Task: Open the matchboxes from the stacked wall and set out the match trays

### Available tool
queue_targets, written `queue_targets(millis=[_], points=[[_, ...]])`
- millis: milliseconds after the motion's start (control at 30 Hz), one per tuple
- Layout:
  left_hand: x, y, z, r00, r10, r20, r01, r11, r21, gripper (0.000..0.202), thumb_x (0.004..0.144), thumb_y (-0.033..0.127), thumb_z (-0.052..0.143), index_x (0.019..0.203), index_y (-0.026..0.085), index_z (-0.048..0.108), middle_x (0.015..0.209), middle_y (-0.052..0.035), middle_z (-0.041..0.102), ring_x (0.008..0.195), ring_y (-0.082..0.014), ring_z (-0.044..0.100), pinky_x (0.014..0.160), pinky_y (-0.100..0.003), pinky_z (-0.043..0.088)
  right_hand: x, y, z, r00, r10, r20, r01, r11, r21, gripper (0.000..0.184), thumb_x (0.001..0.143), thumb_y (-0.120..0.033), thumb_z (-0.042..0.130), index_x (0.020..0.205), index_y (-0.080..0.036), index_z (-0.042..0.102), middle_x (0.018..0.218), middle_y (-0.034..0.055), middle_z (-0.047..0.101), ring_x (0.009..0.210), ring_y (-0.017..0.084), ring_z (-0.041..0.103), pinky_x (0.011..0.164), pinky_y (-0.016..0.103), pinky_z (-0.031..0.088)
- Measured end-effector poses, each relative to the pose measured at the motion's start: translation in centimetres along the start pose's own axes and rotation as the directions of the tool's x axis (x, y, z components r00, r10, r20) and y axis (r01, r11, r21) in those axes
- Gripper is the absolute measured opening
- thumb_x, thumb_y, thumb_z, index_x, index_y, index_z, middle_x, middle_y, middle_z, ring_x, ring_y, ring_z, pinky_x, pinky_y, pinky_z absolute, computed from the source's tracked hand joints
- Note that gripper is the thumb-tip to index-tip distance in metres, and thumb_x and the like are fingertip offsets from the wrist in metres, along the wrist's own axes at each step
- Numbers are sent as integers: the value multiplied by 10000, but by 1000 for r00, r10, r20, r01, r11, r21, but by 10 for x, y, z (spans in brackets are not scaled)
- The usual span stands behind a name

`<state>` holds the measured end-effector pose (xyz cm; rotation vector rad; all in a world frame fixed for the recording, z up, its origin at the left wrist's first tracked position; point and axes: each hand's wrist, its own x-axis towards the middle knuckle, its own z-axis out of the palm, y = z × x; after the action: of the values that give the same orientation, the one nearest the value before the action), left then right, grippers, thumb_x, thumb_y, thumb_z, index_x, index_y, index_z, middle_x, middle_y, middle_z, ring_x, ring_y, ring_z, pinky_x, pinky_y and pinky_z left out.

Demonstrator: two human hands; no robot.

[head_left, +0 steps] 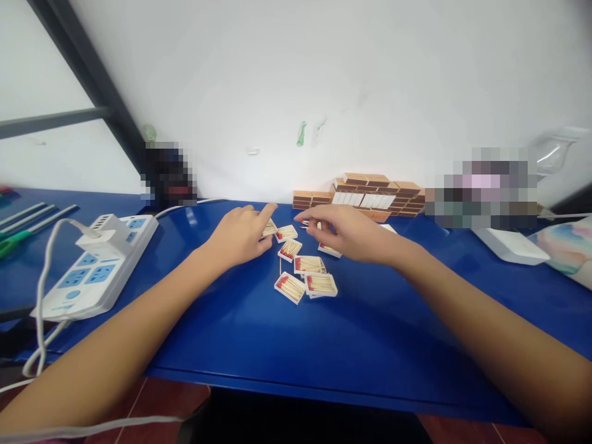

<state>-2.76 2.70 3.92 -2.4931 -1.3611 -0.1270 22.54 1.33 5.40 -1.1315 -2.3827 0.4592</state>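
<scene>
Several white matchbox trays filled with red-tipped matches lie in a loose cluster on the blue table, among them a front-left tray (290, 288) and a front-right tray (321, 284). My left hand (243, 234) is at the cluster's far left, index finger stretched out and thumb apart, partly covering a tray of matches (269, 229). Across from it, my right hand (340, 229) is over the right side, its thumb and fingertips closed around a few matches (304, 226). Beneath that hand, another tray (329, 250) is partly hidden. A loose match (280, 266) lies beside the trays.
Brown-sided matchboxes (365, 185) are stacked against the white wall, with a row of white pieces among them. A power strip (99, 265) with a white cable lies at left, near green-handled scissors (13, 242). A white box (511, 245) is at right.
</scene>
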Motion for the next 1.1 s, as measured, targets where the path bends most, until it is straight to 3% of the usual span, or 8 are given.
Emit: queue_targets(millis=[167, 333, 467, 567, 667, 800, 967, 1100], points=[[0, -1, 1, 1000, 3, 10, -3, 1000, 4, 585, 983, 369, 546, 1514, 153, 427, 970, -125, 707, 936, -296, 673, 798, -357, 458, 17, 35, 10, 947, 199, -253, -139, 962, 235, 200, 888, -370, 723, 942, -187, 782, 879, 78, 769, 749, 189, 660, 683, 338, 516], [1, -1, 3, 1000, 6, 5, -6, 1000, -2, 582, 981, 371, 548, 1507, 152, 427, 986, -137, 706, 954, -310, 668, 811, -370, 460, 20, 70, 19, 881, 381, -282, -228, 862, 452, 281, 769, -440, 841, 868, -185, 775, 835, 79, 768, 733, 191, 672, 656, 335, 517], [1, -1, 3, 1000, 5, 28, -5, 1000, -12, 593, 973, 370, 561, 1508, 152, 427, 985, -134, 702, 963, -308, 669, 824, -369, 464, 17, 80, 21, 891, 386, -241, -308, 901, 304, 287, 777, -470, 813, 833, -190, 791, 664, 23, 664, 626, 156, 558, 608, 317, 429], [1, 0, 3, 999, -5, 36, 6, 1000, -15, 604, 974, 370, 558, 1521, 162, 412, 992, -135, 701, 954, -311, 672, 820, -374, 469, 10, 69, 14, 918, 304, -255, -282, 952, 119, 312, 823, -500, 758, 844, -191, 804, 691, 26, 648, 628, 150, 498, 598, 313, 369], [1, -1, 3, 1000, -4, 24, 4, 1000, -11, 600, 975, 371, 554, 1521, 166, 410, 989, -133, 701, 944, -311, 674, 812, -375, 472, -1, 43, -2, 981, 192, -5, -190, 972, 137, 358, 862, -542, 712, 880, -195, 796, 778, 38, 691, 656, 146, 516, 615, 302, 373], [1, -1, 4, 1000, 10, 2, -10, 1000, 4, 578, 974, 372, 554, 1497, 156, 438, 942, -120, 700, 929, -306, 678, 795, -369, 475, -15, 8, -18, 936, 98, 339, -142, 984, 106, 358, 844, -561, 727, 873, -209, 787, 775, 24, 681, 673, 147, 525, 623, 292, 370], [0, 0, 2, 1000, 11, 7, -11, 1000, 15, 585, 979, 375, 552, 1506, 153, 430, 951, -124, 702, 919, -303, 679, 785, -369, 478, -21, -6, -15, 899, 134, 417, -171, 984, 51, 289, 873, -489, 697, 852, -207, 756, 829, 40, 699, 686, 154, 549, 624, 297, 371], [0, 1, 2, 1000, 11, 3, -11, 1000, 23, 584, 979, 367, 550, 1509, 155, 426, 953, -120, 703, 913, -301, 682, 777, -366, 474, -21, -5, -12, 907, 121, 403, -172, 981, 91, 294, 895, -486, 673, 851, -201, 738, 801, 31, 681, 667, 148, 537, 610, 294, 360]])
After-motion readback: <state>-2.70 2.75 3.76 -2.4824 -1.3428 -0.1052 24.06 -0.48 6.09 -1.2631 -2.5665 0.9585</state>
